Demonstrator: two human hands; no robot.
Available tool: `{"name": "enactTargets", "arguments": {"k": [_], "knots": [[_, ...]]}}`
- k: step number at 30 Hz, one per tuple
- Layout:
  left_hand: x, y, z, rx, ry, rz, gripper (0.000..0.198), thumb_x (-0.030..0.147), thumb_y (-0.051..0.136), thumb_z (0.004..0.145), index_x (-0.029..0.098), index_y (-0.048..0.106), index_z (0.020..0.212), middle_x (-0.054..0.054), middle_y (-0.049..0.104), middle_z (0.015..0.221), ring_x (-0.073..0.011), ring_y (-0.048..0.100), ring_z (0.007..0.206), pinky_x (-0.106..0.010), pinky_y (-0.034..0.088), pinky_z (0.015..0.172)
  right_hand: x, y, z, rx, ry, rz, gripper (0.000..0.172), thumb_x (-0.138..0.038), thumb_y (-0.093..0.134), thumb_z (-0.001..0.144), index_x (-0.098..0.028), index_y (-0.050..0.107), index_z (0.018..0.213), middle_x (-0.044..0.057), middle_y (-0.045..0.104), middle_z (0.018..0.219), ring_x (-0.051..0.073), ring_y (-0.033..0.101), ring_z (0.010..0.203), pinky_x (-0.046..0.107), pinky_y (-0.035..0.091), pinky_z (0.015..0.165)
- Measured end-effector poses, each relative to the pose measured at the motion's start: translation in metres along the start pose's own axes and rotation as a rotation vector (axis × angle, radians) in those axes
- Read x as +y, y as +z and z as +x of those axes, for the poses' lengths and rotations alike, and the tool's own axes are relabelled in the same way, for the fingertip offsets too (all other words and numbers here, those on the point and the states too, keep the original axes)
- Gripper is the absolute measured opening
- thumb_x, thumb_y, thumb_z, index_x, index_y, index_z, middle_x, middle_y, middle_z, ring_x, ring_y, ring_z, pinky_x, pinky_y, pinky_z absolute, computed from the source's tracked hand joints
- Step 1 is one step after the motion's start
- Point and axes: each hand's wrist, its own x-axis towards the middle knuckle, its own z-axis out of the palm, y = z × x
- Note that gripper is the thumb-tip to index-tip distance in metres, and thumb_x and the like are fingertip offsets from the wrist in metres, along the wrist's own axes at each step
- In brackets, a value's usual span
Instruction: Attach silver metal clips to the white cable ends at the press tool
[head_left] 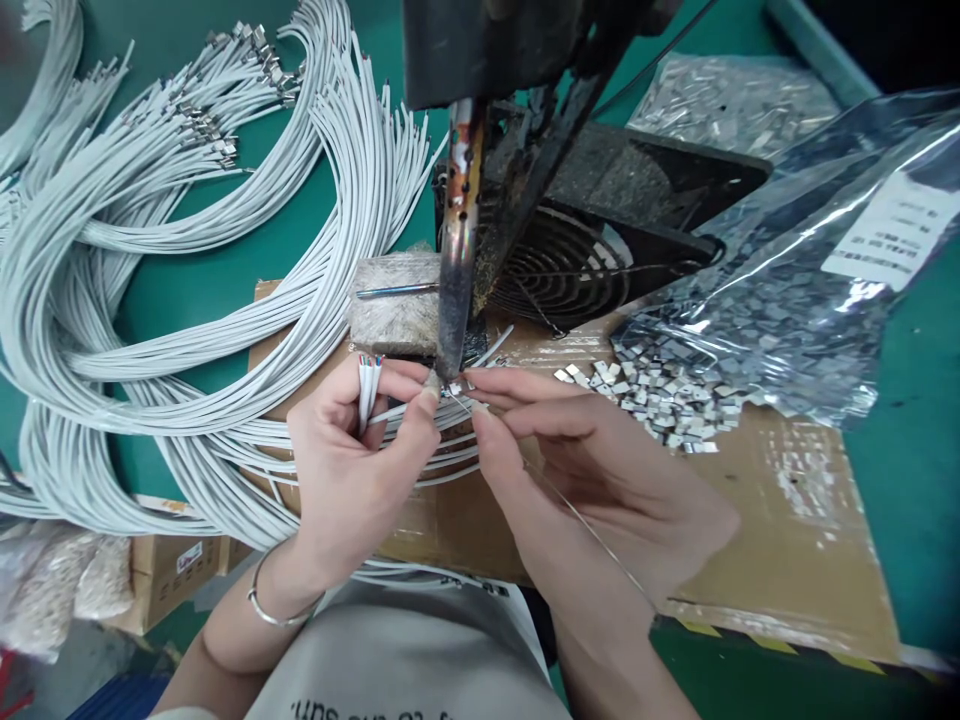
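Observation:
My left hand [367,450] is closed around several white cables [367,385], whose coloured wire ends stick up by the knuckles. Its thumb and finger pinch one cable end beneath the tip of a soldering iron [454,300]. Between the thumb and fingers of my right hand [577,470] runs a thin solder wire [589,530], its end at the same spot. A small metal connector piece [456,388] shows there, partly hidden by fingertips and the iron's tip.
Bundles of white cables [172,370] cover the left side. Right of my hands lie a pile of small metal shells [667,400] and a plastic bag [810,300] of them. A black fan [562,260] and a wrapped block [394,305] stand behind. Cardboard [795,540] lies underneath.

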Motion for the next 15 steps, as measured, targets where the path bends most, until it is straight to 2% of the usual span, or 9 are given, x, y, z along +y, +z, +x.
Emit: {"name": "enactTargets", "arguments": {"k": [9,15], "knots": [[0.0002,0.0006,0.0008,0.0,-0.015,0.007,0.017,0.005,0.079,0.072,0.02,0.073,0.065,-0.001,0.076,0.075,-0.0139,0.069,0.065,-0.022,0.046,0.051,0.0039,-0.0008,-0.0005,-0.006,-0.011,-0.008,0.022,-0.007,0.076,0.088,-0.028,0.073,0.089,0.0,0.084,0.109,0.023,0.08,0.096,0.037,0.063,0.083],[-0.0014,-0.0014,-0.0006,-0.018,-0.022,0.004,0.015,0.008,0.08,0.074,0.021,0.075,0.068,-0.002,0.077,0.078,-0.0149,0.068,0.067,-0.023,0.046,0.052,0.0051,-0.0016,-0.001,-0.017,0.007,-0.005,0.02,-0.009,0.075,0.09,-0.028,0.073,0.09,0.001,0.084,0.111,0.024,0.081,0.102,0.038,0.065,0.088]]}}
